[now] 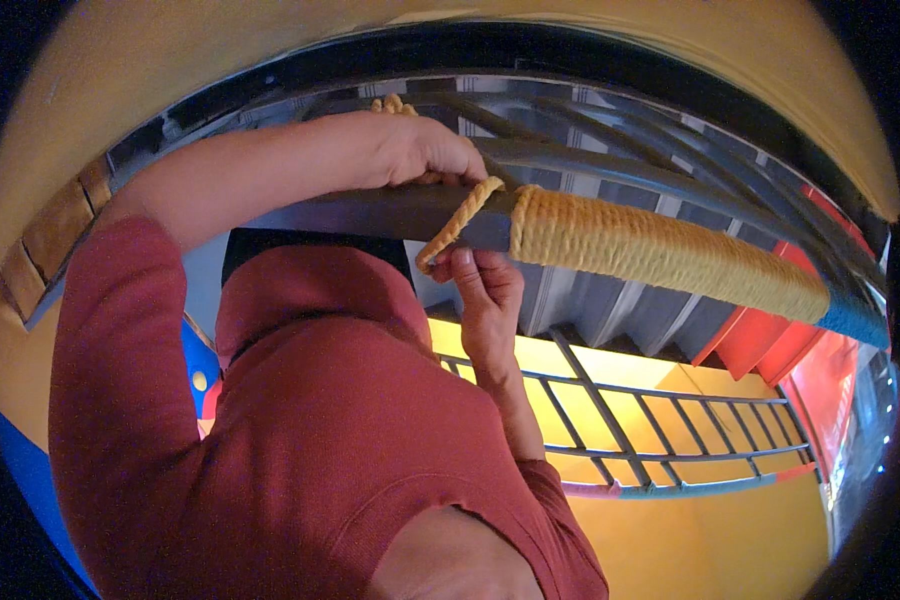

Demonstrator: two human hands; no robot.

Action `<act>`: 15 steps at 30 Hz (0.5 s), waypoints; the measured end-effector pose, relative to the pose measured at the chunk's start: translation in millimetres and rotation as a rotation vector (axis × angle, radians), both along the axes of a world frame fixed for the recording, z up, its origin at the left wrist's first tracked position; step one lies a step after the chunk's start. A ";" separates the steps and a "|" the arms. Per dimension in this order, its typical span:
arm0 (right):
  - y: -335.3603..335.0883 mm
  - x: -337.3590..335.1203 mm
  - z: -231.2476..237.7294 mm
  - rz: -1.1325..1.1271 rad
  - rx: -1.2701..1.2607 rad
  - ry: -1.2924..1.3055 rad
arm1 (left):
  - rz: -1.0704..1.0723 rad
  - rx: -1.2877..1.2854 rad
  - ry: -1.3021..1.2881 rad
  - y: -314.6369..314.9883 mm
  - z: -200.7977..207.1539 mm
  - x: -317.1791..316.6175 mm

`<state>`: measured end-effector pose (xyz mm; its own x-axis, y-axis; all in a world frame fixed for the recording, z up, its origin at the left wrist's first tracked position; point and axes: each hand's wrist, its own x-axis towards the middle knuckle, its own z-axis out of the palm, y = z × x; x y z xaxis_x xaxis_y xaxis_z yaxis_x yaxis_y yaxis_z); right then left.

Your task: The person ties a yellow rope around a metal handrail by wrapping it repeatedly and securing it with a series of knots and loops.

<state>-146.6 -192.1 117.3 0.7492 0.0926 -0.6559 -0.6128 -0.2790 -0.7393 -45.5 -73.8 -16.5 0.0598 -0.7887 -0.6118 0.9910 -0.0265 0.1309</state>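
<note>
Rope loop (pixel 461 221): slack around the dark bar (pixel 350 212), just left of the tightly wound rope (pixel 660 250).
Right hand (pixel 491 291): below the bar, thumb and fingers seemingly pinched on the loop's lower bend; I judge this steadies the slack.
Left hand (pixel 436 150): arched over the bar, probably to reach its far side; fingertips partly hidden, so I cannot tell its grip.
Right forearm (pixel 513 400): nearly upright.
</note>
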 end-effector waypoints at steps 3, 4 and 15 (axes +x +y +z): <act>0.3 -0.7 0.4 -0.018 0.054 -0.027 | 0.119 0.114 -0.090 11.3 14.4 -2.1; 0.2 -2.7 1.0 -0.041 0.056 -0.026 | 0.179 0.164 -0.127 17.1 18.7 -4.4; -12.7 -9.0 -4.2 -0.302 0.185 -0.199 | 0.976 -0.036 -0.036 76.9 44.3 57.1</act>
<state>-155.6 -204.8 113.1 0.8714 -0.0477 -0.4882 -0.4866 0.0407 -0.8727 11.7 3.0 27.9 0.7142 -0.4012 -0.5735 0.5709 0.8080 0.1458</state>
